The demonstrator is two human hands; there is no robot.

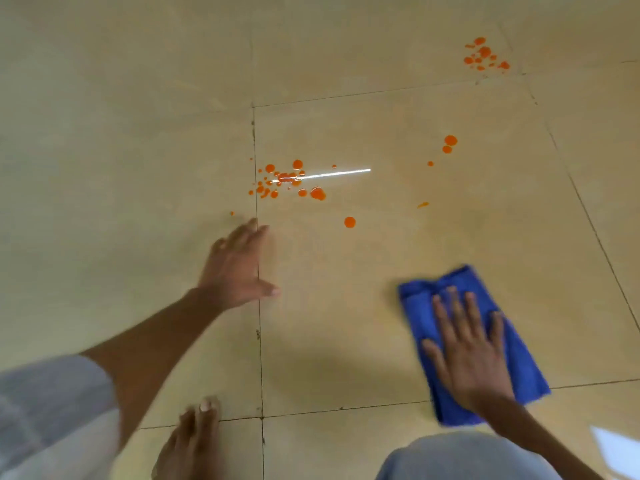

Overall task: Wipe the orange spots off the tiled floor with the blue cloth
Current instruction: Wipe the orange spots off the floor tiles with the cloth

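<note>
A folded blue cloth [512,348] lies flat on the beige tiled floor [346,306] at the lower right. My right hand [467,355] presses down on it, palm flat and fingers spread. My left hand [235,268] rests open on the floor left of centre, fingers together, holding nothing. A cluster of orange spots [287,181] sits just beyond the left hand. A single orange spot [349,222] lies nearer the cloth. A few orange spots [448,143] lie farther right, and another cluster [485,55] sits at the far top right.
My bare foot [194,441] is planted at the bottom centre, with light-clothed knees [52,410] at the lower left and a knee [460,459] at the lower right. A bright light reflection [332,174] streaks the tile. A pale object's corner [616,452] shows at the bottom right edge.
</note>
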